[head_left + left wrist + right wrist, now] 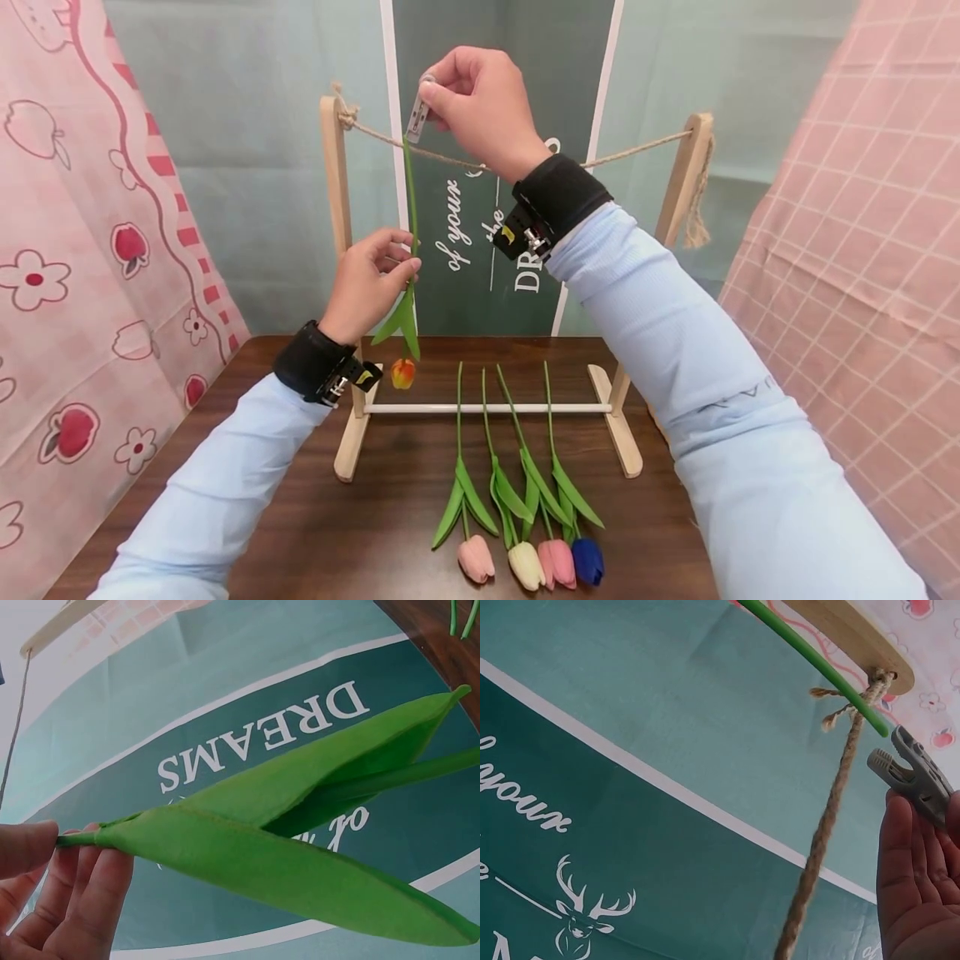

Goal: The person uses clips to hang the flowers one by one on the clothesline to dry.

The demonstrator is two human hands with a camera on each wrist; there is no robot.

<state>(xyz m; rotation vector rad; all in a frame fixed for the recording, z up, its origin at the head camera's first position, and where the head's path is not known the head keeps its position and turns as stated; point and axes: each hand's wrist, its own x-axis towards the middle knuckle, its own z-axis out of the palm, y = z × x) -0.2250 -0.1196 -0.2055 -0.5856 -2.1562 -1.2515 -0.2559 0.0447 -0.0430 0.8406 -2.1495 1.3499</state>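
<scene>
My left hand (369,279) pinches the green stem of an orange-yellow tulip (402,374) that hangs head down. In the left wrist view, thumb and fingers grip the stem just above its two leaves (247,855). The stem's upper end reaches the twine rope (450,158) near the left post. Above the rope, my right hand (483,100) holds a grey clothespin (417,115) between thumb and fingers. In the right wrist view, the clothespin (915,776) has its jaws spread apart, with the stem tip (881,727) right beside them and the rope just behind.
A wooden rack (335,183) carries the rope between two posts, with a white bar (435,408) low down. Several tulips lie on the brown table (390,517): pale pink (476,558), white (527,567), pink (557,563) and blue (588,561). Patterned cloths hang at both sides.
</scene>
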